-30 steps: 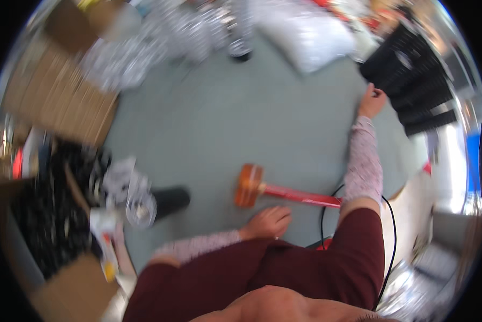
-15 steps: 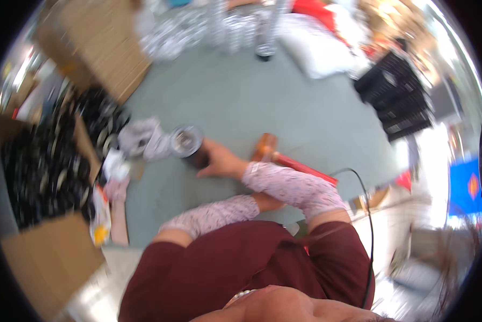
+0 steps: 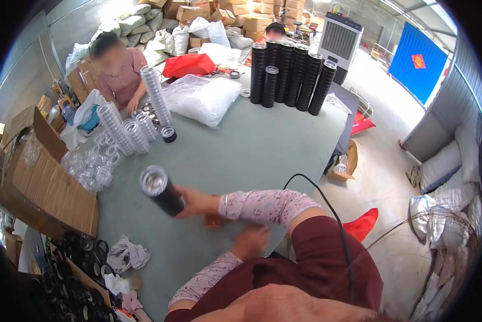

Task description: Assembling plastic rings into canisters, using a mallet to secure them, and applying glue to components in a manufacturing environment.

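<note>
My right hand (image 3: 197, 202) grips the lower part of a black cylindrical stack of rings (image 3: 167, 194), which leans over the table with a clear, silvery round top. The right forearm crosses to the left. Beneath its wrist lies an orange-brown, block-shaped piece (image 3: 213, 220), mostly hidden; earlier a red handle showed beside it. My left hand (image 3: 251, 242) is low over the table near my body, blurred, so its fingers cannot be made out.
Tall black ring stacks (image 3: 292, 75) stand at the far right. Clear ring stacks (image 3: 136, 137) stand far left, near a co-worker (image 3: 121, 80). A plastic bag (image 3: 203, 99), a cardboard box (image 3: 47, 182) and loose black rings (image 3: 71, 268) surround the green-grey table (image 3: 241, 155). A black cord (image 3: 319, 188) arches beside my right arm.
The view has swung up and to the right, showing more of the room. My right hand still holds the black stack. My left hand has come out from under the right forearm.
</note>
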Demonstrator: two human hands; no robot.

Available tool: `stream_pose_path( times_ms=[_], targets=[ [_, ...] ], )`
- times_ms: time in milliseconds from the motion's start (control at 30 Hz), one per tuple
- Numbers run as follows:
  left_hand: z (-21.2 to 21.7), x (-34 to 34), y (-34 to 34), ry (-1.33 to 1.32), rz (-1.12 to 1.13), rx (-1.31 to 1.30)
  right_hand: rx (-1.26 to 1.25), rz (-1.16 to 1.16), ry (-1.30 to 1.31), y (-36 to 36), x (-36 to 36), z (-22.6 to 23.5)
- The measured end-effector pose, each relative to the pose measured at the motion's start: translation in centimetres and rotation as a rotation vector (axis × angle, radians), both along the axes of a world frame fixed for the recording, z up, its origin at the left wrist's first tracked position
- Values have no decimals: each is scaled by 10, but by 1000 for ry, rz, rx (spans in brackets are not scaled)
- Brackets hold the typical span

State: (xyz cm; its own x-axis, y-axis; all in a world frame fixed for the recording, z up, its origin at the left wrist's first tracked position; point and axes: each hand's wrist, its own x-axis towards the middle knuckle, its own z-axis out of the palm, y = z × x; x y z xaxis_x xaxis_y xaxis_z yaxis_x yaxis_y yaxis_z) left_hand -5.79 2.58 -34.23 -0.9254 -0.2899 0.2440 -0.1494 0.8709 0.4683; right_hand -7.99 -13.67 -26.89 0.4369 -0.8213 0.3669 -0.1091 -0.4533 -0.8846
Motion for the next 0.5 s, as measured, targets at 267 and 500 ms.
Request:
stream_pose_path(
  times_ms=[267, 500],
  targets=[
    [13, -122, 43, 373, -682, -7, 31, -662, 256, -56, -208, 1],
    [-11, -176, 55, 409, -567, 250, 90, -924, 316, -99, -327, -27]
  ],
)
